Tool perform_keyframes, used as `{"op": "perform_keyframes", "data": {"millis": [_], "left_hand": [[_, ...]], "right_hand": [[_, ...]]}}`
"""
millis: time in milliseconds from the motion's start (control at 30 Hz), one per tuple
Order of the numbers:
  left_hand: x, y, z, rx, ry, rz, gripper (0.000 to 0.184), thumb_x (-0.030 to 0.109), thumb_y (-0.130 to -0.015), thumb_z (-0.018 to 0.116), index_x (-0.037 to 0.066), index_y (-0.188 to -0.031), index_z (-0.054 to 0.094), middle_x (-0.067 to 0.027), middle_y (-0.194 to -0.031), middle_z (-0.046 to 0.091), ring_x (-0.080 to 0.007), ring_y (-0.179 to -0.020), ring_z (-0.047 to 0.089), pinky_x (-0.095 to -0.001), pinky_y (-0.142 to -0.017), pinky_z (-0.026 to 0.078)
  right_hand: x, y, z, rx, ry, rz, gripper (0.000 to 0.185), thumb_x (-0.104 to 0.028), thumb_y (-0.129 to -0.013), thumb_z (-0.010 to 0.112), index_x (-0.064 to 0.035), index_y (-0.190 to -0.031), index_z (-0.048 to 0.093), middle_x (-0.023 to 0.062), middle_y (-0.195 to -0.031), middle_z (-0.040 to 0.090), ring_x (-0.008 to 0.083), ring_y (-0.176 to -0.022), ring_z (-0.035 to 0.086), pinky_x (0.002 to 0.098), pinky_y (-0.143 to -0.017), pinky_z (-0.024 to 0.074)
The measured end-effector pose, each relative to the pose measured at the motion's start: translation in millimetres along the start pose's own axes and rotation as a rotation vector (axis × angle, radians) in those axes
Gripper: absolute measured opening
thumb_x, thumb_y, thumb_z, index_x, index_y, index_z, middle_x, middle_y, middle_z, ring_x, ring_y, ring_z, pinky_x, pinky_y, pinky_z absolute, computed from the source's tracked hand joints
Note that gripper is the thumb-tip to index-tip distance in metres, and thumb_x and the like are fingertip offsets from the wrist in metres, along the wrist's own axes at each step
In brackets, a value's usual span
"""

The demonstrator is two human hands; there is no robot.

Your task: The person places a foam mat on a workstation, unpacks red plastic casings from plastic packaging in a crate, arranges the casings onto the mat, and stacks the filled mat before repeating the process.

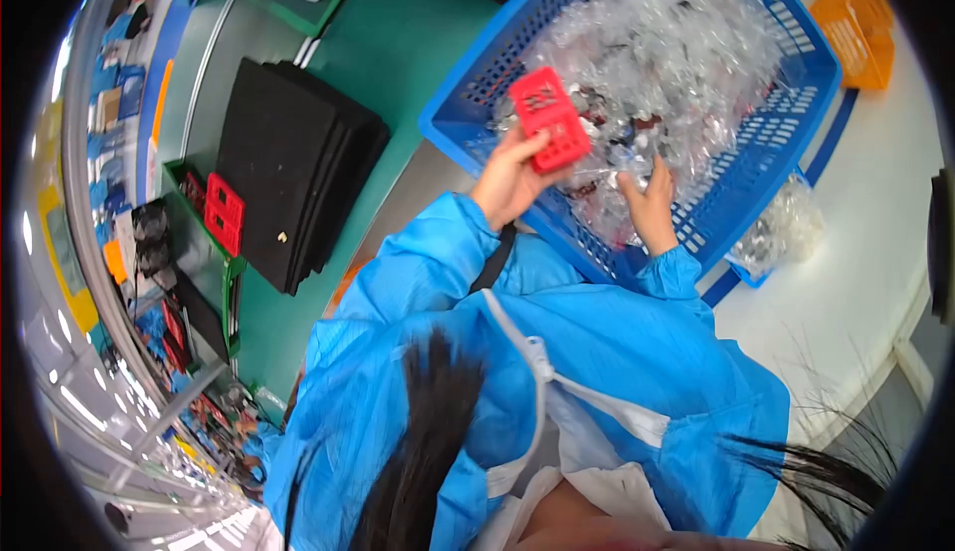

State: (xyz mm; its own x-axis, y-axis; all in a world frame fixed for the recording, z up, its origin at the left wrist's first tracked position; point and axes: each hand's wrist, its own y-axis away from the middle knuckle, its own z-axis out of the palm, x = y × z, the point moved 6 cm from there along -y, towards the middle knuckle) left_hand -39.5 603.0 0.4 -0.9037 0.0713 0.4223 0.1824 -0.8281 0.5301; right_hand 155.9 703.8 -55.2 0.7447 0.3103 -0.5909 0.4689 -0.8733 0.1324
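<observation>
My left hand (509,181) is closed around a red plastic tray (549,118) with small cut-out slots, holding it over the near left side of a blue basket (696,238). Inside the basket lies a heap of clear plastic bags (667,24), with some small dark and reddish pieces among them. My right hand (652,208) reaches over the basket's near wall, beside the bags. Its thumb and fingers are apart, and I see nothing held between them. Whether the fingertips touch the plastic, I cannot tell.
A stack of black sheets (284,173) lies on the green table (418,44) to the left. Beside it, another red tray (224,215) rests on a green-edged bin. An orange crate (854,24) stands at the far right, and bagged clear material (786,223) sits beside the basket.
</observation>
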Motion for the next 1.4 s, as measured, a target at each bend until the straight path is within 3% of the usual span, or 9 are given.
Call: {"op": "perform_keyframes", "data": {"millis": [33, 133, 267, 600, 800, 900, 1000, 1100, 1400], "left_hand": [[-0.7, 6.9, 10.3, -0.058, -0.014, -0.013, 0.050, 0.018, -0.093, 0.050, 0.012, -0.139, 0.031, -0.0087, -0.134, 0.045, -0.0277, -0.121, 0.048, -0.0463, -0.097, 0.043], [-11.0, 13.1, 17.5, -0.085, -0.048, 0.037, 0.054, 0.018, -0.095, 0.044, 0.010, -0.144, 0.024, -0.0081, -0.140, 0.038, -0.0236, -0.124, 0.045, -0.0416, -0.102, 0.037], [17.5, 49.1, -8.6, -0.027, -0.320, 0.289, 0.052, 0.018, -0.096, 0.037, 0.008, -0.145, 0.022, -0.0071, -0.143, 0.034, -0.0178, -0.128, 0.037, -0.0327, -0.105, 0.031], [146.8, 187.9, -71.9, 0.726, -0.455, 1.039, 0.047, 0.001, -0.092, 0.047, 0.005, -0.134, 0.028, -0.0109, -0.103, 0.057, -0.0141, -0.091, 0.059, -0.0286, -0.074, 0.052], [230.7, 222.3, -150.7, 0.973, -0.974, 1.001, 0.060, 0.013, -0.084, 0.059, 0.003, -0.136, 0.031, -0.0285, -0.134, 0.032, -0.0398, -0.124, 0.037, -0.0422, -0.103, 0.033], [220.6, 235.7, -165.8, 1.275, -1.660, 0.785, 0.065, 0.033, -0.077, 0.066, 0.005, -0.131, 0.041, -0.0275, -0.142, 0.024, -0.0395, -0.134, 0.021, -0.0516, -0.109, 0.018], [227.5, 280.9, -180.7, 1.249, -1.722, 0.769, 0.063, 0.033, -0.075, 0.068, 0.013, -0.130, 0.046, -0.0166, -0.143, 0.030, -0.0369, -0.136, 0.019, -0.0577, -0.107, 0.015], [236.9, 300.6, -236.7, 1.300, -1.615, 0.630, 0.070, 0.040, -0.071, 0.072, 0.017, -0.131, 0.045, -0.0144, -0.145, 0.026, -0.0371, -0.137, 0.016, -0.0619, -0.106, 0.013], [222.5, 281.0, -261.7, 1.003, -1.678, 0.665, 0.069, 0.041, -0.070, 0.074, 0.025, -0.131, 0.047, -0.0143, -0.147, 0.022, -0.0357, -0.135, 0.021, -0.0612, -0.104, 0.020]], "right_hand": [[-27.1, 0.5, 6.3, -0.139, -0.254, -0.017, 0.068, -0.029, -0.092, 0.054, 0.0022, -0.141, 0.019, 0.0183, -0.145, 0.026, 0.0283, -0.134, 0.025, 0.0378, -0.109, 0.0204], [-85.2, 2.9, 48.3, -0.484, -1.402, 0.192, 0.061, -0.035, -0.098, 0.038, -0.0034, -0.145, 0.015, 0.0139, -0.146, 0.024, 0.0242, -0.135, 0.024, 0.0346, -0.110, 0.0195], [-193.7, 13.1, 8.5, -0.286, -1.059, -0.217, 0.069, -0.012, -0.086, 0.056, 0.0016, -0.142, 0.017, 0.0195, -0.142, 0.028, 0.0290, -0.130, 0.032, 0.0365, -0.106, 0.0299], [-318.4, -0.1, 13.0, -0.583, -0.977, -0.370, 0.034, -0.006, -0.095, 0.037, -0.0010, -0.129, 0.037, 0.0127, -0.105, 0.060, 0.0156, -0.089, 0.061, 0.0273, -0.073, 0.0523], [-409.9, -39.8, 81.4, -0.582, -0.582, -0.691, 0.031, -0.004, -0.092, 0.043, -0.0013, -0.123, 0.046, 0.0087, -0.093, 0.065, 0.0116, -0.082, 0.061, 0.0256, -0.069, 0.0483], [-445.9, -53.9, 111.2, -0.594, -0.150, -0.892, 0.027, 0.000, -0.082, 0.048, -0.0075, -0.103, 0.062, 0.0075, -0.092, 0.065, 0.0260, -0.087, 0.062, 0.0328, -0.080, 0.0470], [-491.3, -40.9, 138.0, -0.331, 0.548, -1.397, 0.029, -0.003, -0.074, 0.052, -0.0184, -0.092, 0.068, 0.0038, -0.106, 0.060, 0.0252, -0.114, 0.048, 0.0547, -0.102, 0.0255], [-520.6, -15.9, 182.8, -0.253, 0.462, -1.625, 0.033, -0.003, -0.075, 0.053, -0.0208, -0.098, 0.067, 0.0071, -0.128, 0.048, 0.0301, -0.122, 0.040, 0.0601, -0.103, 0.0218], [-464.8, 13.3, 189.7, -0.667, 0.264, -1.370, 0.078, -0.025, -0.062, 0.081, -0.0139, -0.131, 0.046, 0.0169, -0.140, 0.033, 0.0421, -0.130, 0.025, 0.0484, -0.106, 0.0286]]}}
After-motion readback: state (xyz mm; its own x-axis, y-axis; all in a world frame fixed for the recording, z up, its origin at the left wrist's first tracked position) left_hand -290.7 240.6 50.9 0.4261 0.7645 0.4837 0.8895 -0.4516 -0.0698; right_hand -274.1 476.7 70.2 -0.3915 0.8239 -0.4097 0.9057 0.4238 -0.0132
